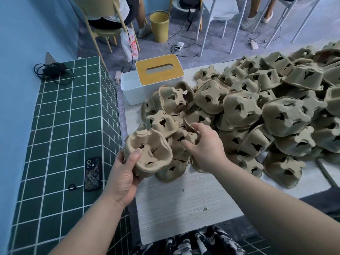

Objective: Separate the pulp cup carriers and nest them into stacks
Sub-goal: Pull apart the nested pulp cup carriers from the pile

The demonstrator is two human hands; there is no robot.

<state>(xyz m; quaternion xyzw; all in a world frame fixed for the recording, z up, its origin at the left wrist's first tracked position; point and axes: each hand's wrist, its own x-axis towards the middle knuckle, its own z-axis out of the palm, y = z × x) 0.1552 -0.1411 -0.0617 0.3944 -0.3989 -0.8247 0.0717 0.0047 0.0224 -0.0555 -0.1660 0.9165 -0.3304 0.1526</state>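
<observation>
While gripped by left hand (123,173): pulp carrier (150,152), hollow side up.

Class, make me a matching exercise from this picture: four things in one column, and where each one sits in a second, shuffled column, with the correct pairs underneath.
Things:
1. phone
2. tissue box
3. yellow bin
4. held carrier

Places:
A. on the floor by the chairs
B. on the green tiled counter
C. in the left hand
D. at the table's far left corner

Pairs: 1-B, 2-D, 3-A, 4-C
</observation>
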